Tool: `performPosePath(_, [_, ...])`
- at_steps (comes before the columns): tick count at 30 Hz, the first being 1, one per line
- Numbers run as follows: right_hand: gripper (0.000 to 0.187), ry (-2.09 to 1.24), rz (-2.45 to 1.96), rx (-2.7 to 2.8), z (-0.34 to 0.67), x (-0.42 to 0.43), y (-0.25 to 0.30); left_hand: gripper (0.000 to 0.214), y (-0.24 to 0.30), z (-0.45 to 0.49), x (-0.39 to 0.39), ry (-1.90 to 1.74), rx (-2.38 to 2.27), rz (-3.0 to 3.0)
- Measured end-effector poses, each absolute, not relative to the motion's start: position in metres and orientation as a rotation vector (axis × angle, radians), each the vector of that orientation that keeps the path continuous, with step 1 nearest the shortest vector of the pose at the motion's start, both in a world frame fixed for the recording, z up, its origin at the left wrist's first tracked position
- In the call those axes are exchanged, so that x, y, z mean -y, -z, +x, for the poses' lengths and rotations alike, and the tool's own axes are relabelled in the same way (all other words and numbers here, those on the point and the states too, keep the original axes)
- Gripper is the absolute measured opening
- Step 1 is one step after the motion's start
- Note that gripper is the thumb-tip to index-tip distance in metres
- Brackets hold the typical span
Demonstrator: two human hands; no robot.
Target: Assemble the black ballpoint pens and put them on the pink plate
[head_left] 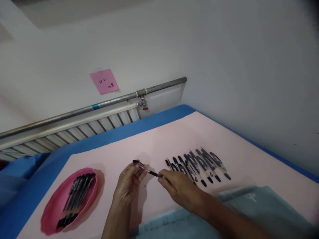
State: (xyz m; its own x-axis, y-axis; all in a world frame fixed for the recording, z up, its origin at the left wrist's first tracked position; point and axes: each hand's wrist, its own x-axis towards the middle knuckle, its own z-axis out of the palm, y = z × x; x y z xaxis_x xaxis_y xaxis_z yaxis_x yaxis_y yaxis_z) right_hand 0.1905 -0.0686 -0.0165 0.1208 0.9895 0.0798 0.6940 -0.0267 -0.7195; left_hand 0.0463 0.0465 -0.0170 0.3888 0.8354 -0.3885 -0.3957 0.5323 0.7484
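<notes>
Hands (129, 184) (180, 187) holding pen (146, 169), pink tray (53, 212) left, pen row (199, 164) right

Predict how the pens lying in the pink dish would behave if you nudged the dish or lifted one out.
The pens look thin, rigid and probably light. Being round and loosely stacked, they would likely roll or shift against each other. The pink dish has a raised rim, which should probably stop them spilling out.

Both forearms are bare, no sleeves showing: the left hand (128, 186) enters from six o'clock, the right hand (180, 189) from four o'clock. No rings or watch.
</notes>
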Motion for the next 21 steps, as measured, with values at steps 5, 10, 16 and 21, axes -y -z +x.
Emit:
performPosePath(5, [0.025, -0.636, -1.814, 1.601, 0.193, 0.067, 0.015, 0.013, 0.017, 0.049, -0.042, -0.854, -0.815, 0.624])
performPosePath(10, [0.025, -0.644, -1.810, 1.604, 0.194, 0.067, 0.013, 0.009, 0.015, 0.051, -0.040, -0.876, -0.800, 0.583])
performPosePath(16, [0.025, -0.615, -1.811, 1.587, 0.192, 0.067, 0.014, 0.009, 0.015, 0.052, -0.039, -0.883, -0.796, 0.566])
performPosePath(21, [0.024, -0.640, -1.820, 1.579, 0.193, 0.065, 0.014, 0.017, 0.016, 0.064, -0.027, -0.881, -0.814, 0.668])
